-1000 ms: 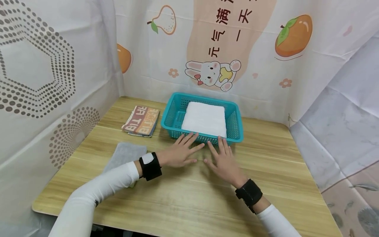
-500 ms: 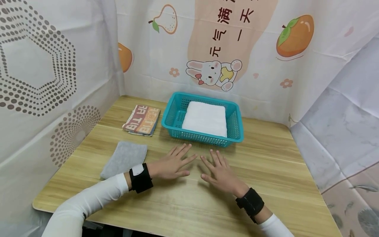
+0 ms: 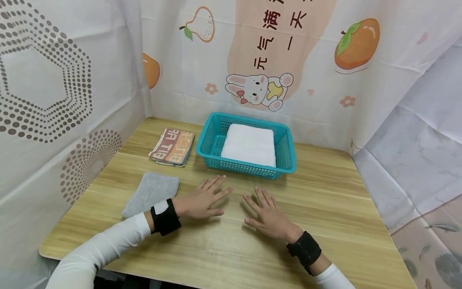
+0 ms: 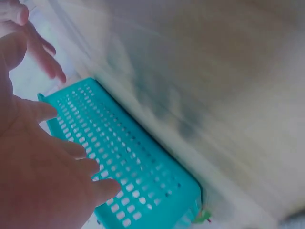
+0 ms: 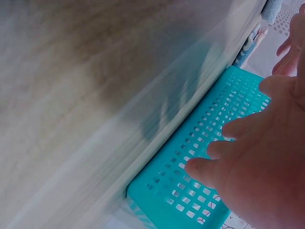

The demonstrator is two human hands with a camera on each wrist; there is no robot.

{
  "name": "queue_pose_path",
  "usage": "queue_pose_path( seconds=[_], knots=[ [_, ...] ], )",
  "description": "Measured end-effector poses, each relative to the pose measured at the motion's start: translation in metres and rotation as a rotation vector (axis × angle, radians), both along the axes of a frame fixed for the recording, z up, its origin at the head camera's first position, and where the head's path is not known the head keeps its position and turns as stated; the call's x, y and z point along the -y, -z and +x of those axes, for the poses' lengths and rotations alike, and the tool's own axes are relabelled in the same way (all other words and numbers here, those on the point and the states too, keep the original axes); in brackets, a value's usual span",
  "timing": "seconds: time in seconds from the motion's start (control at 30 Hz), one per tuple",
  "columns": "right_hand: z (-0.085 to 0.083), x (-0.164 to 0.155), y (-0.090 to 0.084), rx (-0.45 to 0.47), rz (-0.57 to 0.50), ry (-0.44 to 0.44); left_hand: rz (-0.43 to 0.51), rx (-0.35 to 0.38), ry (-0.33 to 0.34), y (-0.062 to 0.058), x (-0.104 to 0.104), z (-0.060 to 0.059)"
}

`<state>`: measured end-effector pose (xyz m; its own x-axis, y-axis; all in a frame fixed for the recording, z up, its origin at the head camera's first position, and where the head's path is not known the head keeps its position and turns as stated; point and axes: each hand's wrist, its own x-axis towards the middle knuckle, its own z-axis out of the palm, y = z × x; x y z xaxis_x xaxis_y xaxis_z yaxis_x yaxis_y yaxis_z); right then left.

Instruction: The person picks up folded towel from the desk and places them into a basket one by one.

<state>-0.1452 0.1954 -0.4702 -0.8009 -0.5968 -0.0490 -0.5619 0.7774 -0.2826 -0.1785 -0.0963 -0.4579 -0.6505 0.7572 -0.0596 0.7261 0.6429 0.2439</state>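
Observation:
A teal perforated plastic basket (image 3: 249,168) stands at the back of the table with a folded white towel (image 3: 249,145) lying in it. My left hand (image 3: 202,199), palm down with fingers spread, hovers in front of the basket and holds nothing. To its right, my right hand (image 3: 271,218) is likewise spread and empty, apart from the basket. The left wrist view has the basket wall (image 4: 124,152) beyond the left fingers. In the right wrist view the same wall (image 5: 190,152) lies beyond the right fingers.
Left of the basket lies a folded patterned towel (image 3: 173,147) in orange and dark red. A grey cloth (image 3: 151,193) lies nearer, beside my left wrist. Printed curtains (image 3: 306,120) hang behind the wooden table (image 3: 231,257) and along its sides.
Both hands have drawn back from the basket's front rim towards the table's near side, the left one also moving left. Basket and towels have stayed in place.

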Motion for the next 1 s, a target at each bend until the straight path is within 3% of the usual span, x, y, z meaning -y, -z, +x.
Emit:
queue_pose_path(
  seconds=[0.43,0.6,0.83,1.0],
  knots=[
    [0.002,0.003,-0.001,0.059,-0.050,-0.005,0.109,0.001,-0.083,-0.022,0.056,-0.004],
    [0.002,0.002,-0.001,0.078,-0.056,0.004,0.136,0.067,-0.116,-0.028,0.084,-0.007],
    [0.002,-0.001,0.001,0.093,-0.072,0.017,0.068,0.119,-0.190,-0.035,0.119,-0.012],
    [0.003,-0.001,0.001,0.101,-0.078,0.022,-0.016,0.187,-0.264,-0.038,0.134,-0.012]
  ],
)
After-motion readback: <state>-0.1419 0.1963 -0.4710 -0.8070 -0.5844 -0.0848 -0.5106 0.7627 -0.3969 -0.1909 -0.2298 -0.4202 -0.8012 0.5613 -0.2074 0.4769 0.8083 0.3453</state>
